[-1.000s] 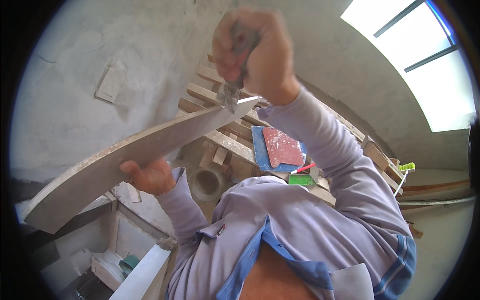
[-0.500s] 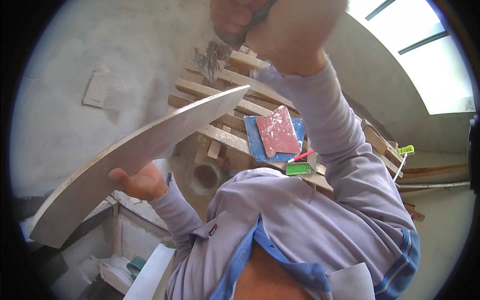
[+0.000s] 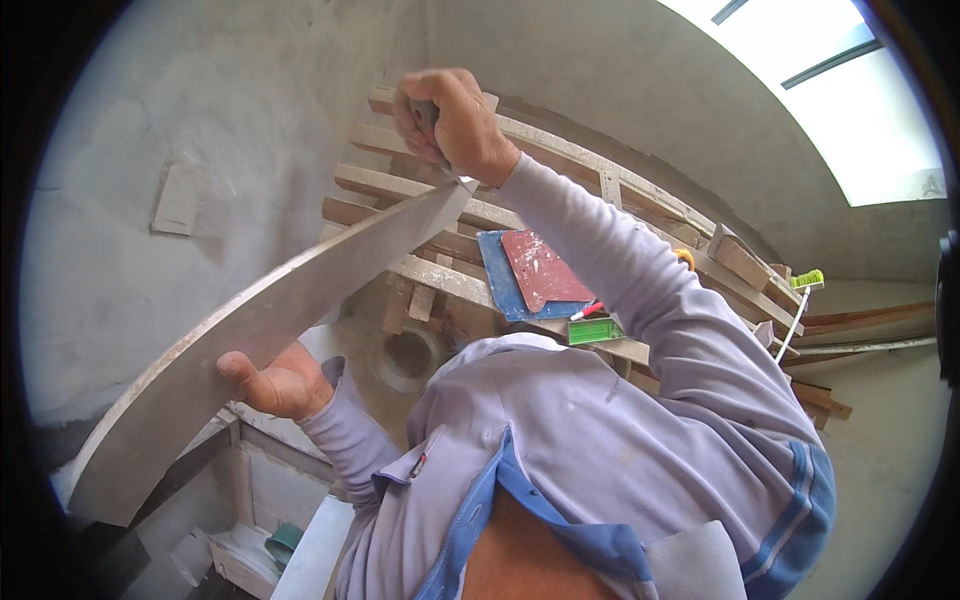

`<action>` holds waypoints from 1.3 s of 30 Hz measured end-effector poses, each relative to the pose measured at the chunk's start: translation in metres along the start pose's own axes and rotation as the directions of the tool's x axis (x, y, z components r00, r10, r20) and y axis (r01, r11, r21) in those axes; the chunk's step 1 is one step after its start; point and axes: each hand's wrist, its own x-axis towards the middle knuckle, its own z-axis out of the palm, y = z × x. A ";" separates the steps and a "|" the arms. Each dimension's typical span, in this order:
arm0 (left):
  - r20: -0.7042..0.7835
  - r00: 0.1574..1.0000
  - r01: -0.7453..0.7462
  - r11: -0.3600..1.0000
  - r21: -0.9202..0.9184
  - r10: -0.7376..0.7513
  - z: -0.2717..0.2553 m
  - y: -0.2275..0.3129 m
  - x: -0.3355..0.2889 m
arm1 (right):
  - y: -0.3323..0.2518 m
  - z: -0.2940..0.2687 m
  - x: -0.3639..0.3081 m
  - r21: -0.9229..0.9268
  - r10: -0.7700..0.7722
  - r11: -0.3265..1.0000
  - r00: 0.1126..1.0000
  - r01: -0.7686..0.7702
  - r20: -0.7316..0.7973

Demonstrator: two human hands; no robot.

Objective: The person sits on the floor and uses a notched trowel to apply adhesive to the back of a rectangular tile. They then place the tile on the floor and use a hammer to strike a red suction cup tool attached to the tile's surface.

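A long, flat grey board point(image 3: 290, 330) with a pale, plaster-marked edge slants from the lower left up toward the middle; the fisheye makes it look bent. My left hand point(image 3: 280, 384) is closed on its near side, thumb showing, other fingers partly hidden. My right hand point(image 3: 462, 125) grips the dark grey handle of a putty knife point(image 3: 424, 114) at the board's far upper end. Its blade is mostly hidden, seemingly touching or very close to the board's tip.
Ahead stands a stack of timber planks point(image 3: 450, 280) carrying a red plastic float point(image 3: 540, 270), a blue sheet point(image 3: 497, 270) and a green box-like piece point(image 3: 594, 331). A plastered wall point(image 3: 110, 250) rises on the left. A round bucket point(image 3: 405, 362) and a crate point(image 3: 240, 470) sit below.
My right hand has come down and toward me, bringing the putty knife to the board's upper end. The board has shifted slightly left and down with my left hand.
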 end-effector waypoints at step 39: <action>0.063 0.997 -0.062 0.973 0.221 0.049 0.033 0.025 0.002 | 0.024 -0.046 0.030 0.370 0.286 0.898 0.954 -0.236 -0.085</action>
